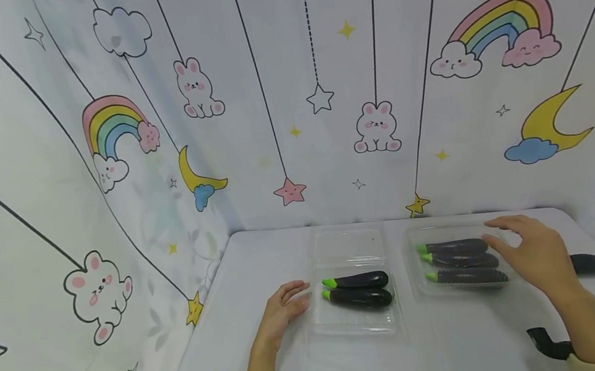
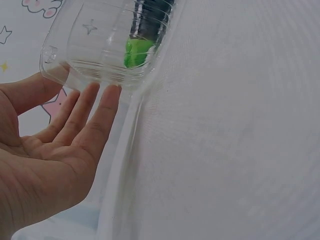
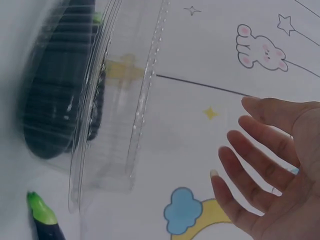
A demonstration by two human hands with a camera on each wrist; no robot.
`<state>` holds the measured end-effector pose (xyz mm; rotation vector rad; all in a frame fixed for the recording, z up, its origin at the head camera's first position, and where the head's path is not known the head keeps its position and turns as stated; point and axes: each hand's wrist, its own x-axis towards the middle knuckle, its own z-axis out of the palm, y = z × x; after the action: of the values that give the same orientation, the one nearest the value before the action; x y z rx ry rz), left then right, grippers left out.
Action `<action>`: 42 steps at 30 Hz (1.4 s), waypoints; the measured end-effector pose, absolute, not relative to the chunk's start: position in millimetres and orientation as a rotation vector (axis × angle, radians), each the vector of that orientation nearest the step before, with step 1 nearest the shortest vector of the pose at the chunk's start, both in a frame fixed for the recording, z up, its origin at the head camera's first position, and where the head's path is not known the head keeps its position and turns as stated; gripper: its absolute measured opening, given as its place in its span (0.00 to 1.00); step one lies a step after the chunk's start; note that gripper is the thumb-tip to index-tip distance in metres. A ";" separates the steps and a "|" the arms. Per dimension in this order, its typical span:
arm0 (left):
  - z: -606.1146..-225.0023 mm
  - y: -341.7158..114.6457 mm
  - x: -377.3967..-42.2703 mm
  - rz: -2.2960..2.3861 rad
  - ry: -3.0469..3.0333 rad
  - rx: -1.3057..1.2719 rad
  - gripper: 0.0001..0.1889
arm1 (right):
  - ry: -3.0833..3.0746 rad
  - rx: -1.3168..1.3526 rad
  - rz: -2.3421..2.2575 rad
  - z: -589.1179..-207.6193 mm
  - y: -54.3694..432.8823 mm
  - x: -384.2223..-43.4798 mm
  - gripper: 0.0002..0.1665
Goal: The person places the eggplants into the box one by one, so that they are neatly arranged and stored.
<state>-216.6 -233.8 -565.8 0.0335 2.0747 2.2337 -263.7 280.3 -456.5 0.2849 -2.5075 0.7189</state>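
Note:
My left hand (image 1: 285, 311) is at the left side of a clear plastic box (image 1: 356, 325), its lid laid back. In the left wrist view, the fingertips (image 2: 110, 95) reach the box's near end; firm contact is hard to tell. Two dark eggplants (image 1: 364, 298) with bright green ends lie in this box. On the right, a second clear box (image 1: 421, 235) holds three eggplants (image 1: 467, 276), seen through plastic that seems to cover them. Beside its right end is my right hand (image 1: 534, 249), fingers spread and holding nothing; in the right wrist view a gap separates it from the box.
Another eggplant (image 1: 590, 264) lies on the white table (image 1: 370, 368) to the right, partly hidden by the right wrist. Behind the table hangs a white cloth (image 1: 326, 145) printed with rabbits, rainbows and stars. Black camera mounts (image 1: 550, 345) sit on both wrists.

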 end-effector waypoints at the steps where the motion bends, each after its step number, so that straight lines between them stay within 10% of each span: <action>1: -565.9 -233.9 -216.6 2.236 2.071 0.038 0.27 | -2.506 0.276 0.716 -457.3 284.3 -264.6 0.22; 29: -565.4 -233.3 -214.9 2.217 2.078 0.022 0.27 | -2.807 0.026 0.644 -513.9 392.3 -293.2 0.37; 42: -564.4 -233.2 -215.4 2.229 2.075 0.033 0.27 | -2.829 0.174 0.650 -547.7 433.5 -306.6 0.28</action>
<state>-215.4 -233.2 -564.4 0.0329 2.0752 2.2290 -306.6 433.5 -547.7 0.1743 -2.8291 0.6503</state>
